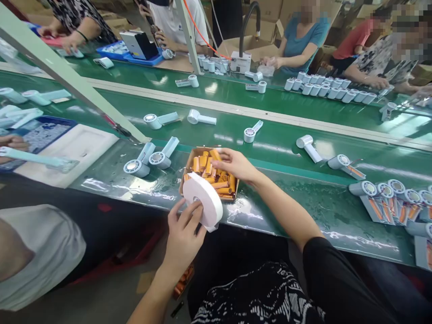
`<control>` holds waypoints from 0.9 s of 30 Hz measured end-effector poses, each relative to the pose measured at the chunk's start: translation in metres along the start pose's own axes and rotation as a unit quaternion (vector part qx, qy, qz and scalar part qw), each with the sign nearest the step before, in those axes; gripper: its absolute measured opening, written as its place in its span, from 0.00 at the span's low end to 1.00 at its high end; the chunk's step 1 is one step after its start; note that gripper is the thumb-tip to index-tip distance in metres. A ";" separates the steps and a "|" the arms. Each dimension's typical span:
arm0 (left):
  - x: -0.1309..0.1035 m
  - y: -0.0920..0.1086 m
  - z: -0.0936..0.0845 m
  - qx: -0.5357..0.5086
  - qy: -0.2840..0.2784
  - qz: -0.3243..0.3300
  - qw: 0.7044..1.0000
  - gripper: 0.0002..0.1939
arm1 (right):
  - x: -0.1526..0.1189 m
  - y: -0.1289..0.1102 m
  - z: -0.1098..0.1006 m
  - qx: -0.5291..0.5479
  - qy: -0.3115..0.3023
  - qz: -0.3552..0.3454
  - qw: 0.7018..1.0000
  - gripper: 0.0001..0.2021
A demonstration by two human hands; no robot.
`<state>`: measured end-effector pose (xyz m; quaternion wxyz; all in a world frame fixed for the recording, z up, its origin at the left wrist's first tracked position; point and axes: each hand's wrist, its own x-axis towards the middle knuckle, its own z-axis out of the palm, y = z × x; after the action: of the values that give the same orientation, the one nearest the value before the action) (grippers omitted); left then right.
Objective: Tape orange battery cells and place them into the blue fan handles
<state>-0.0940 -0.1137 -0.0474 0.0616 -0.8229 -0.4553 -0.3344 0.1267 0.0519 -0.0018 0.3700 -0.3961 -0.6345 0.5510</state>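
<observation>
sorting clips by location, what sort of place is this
Probably a factory assembly line: near-identical pale parts lie along long green work surfaces, a box of orange cylinders sits by the right hand, and several people work on the far side.

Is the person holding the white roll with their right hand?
No, the left fingers hold the white roll, while the right fingers are at the orange cylinders.
</observation>
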 end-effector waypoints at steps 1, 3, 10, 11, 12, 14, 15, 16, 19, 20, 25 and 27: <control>0.000 0.001 -0.001 0.015 -0.016 0.019 1.000 0.29 | -0.019 -0.001 -0.009 0.043 -0.003 -0.009 0.999 0.18; 0.001 0.005 -0.002 0.036 -0.043 0.047 0.997 0.27 | -0.059 -0.006 -0.023 0.059 -0.007 -0.013 0.998 0.17; 0.007 0.018 0.013 0.050 -0.091 0.090 0.990 0.35 | -0.147 -0.030 -0.051 -0.162 0.012 0.057 0.985 0.11; 0.007 0.019 0.015 0.046 -0.099 0.097 0.989 0.37 | -0.152 -0.032 -0.054 -0.187 0.013 0.068 0.980 0.10; 0.007 0.020 0.018 0.040 -0.104 0.104 0.988 0.38 | -0.155 -0.032 -0.057 -0.206 0.012 0.075 0.976 0.09; 0.007 0.022 0.022 0.032 -0.108 0.118 0.987 0.39 | -0.158 -0.031 -0.061 -0.228 0.006 0.079 0.970 0.07; 0.008 0.023 0.024 0.031 -0.110 0.125 0.986 0.38 | -0.159 -0.029 -0.062 -0.235 -0.003 0.080 0.969 0.07; 0.009 0.024 0.024 0.030 -0.114 0.132 0.984 0.38 | -0.160 -0.028 -0.063 -0.243 -0.013 0.082 0.967 0.06; 0.014 0.029 0.023 0.022 -0.139 0.146 0.979 0.38 | -0.163 -0.022 -0.066 -0.264 -0.044 0.094 0.959 0.06; 0.017 0.031 0.021 0.016 -0.150 0.146 0.978 0.38 | -0.165 -0.020 -0.068 -0.263 -0.051 0.098 0.958 0.06; 0.032 0.040 0.018 -0.006 -0.173 0.152 0.973 0.38 | -0.179 0.006 -0.066 -0.052 0.025 0.129 0.990 0.21; 0.035 0.044 0.020 0.014 -0.156 0.161 0.974 0.37 | -0.187 0.023 -0.053 0.081 0.123 0.126 0.981 0.29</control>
<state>-0.0360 -0.1060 -0.0326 0.0547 -0.9266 -0.3252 -0.1809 0.2542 -0.0944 -0.0240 0.4033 -0.5067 -0.4823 0.5899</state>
